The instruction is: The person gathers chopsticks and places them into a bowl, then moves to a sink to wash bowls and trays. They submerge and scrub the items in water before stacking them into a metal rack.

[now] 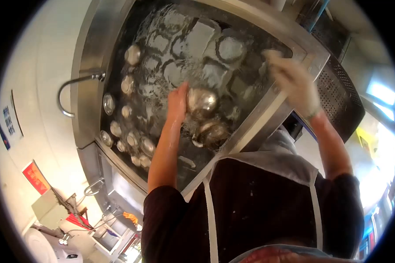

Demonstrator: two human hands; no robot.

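Observation:
My left hand (177, 104) is closed at the edge of a shiny round metal bowl (202, 101), low over the water in a large steel sink (250, 140). The hand looks bare and wet. Just below that bowl, another rounded metal piece (213, 131) lies partly under the water. My right hand (296, 83), in a pale glove, is above the sink's right rim, apart from the bowl. Motion smears its fingers, so I cannot make out whether anything is in them. Several small round metal dishes (132, 55) stand along the sink's left side.
Pale square and round shapes (200, 38) show under the rippling water. A curved faucet (62, 94) rises at the left rim. Beyond the right rim is a dark perforated crate (338, 92). A second faucet (94, 187) and basin are at the lower left.

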